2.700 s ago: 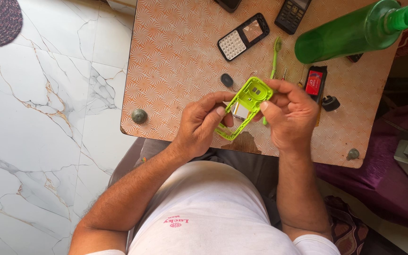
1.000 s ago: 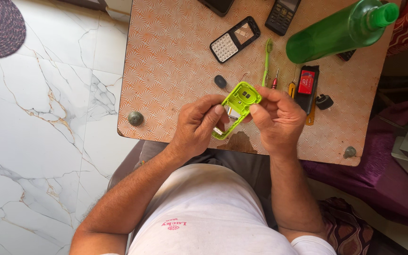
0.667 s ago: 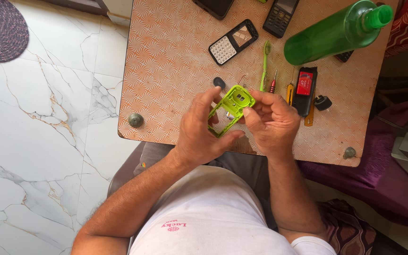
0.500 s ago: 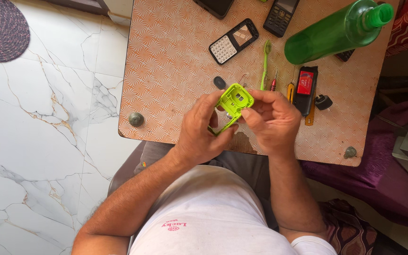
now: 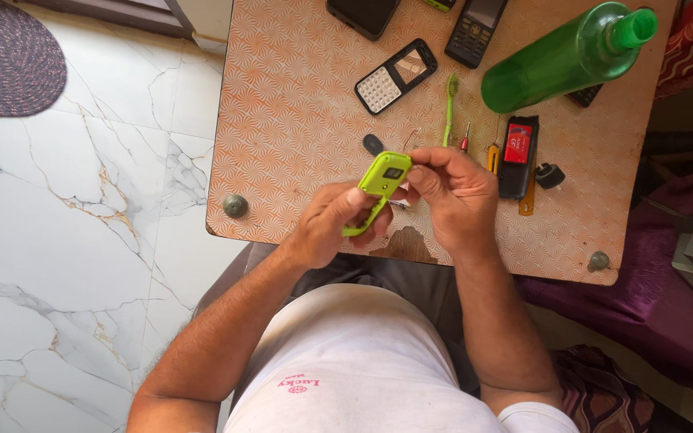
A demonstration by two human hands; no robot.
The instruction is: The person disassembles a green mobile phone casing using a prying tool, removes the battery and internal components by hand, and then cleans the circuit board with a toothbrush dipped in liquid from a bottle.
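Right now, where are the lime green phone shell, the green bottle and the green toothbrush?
lime green phone shell (image 5: 384, 176), head view, upper flat face.
green bottle (image 5: 555, 60), head view, middle of body.
green toothbrush (image 5: 447, 112), head view, handle.

Turned the green phone cover from face-up and flat to edge-on between left hand and right hand; lifted slightly higher over the table.

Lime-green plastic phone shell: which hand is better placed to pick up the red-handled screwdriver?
Right, probably. The right hand pinches the lime-green plastic phone shell nearer the red-handled screwdriver; the left hand cradles the shell from below, farther away.
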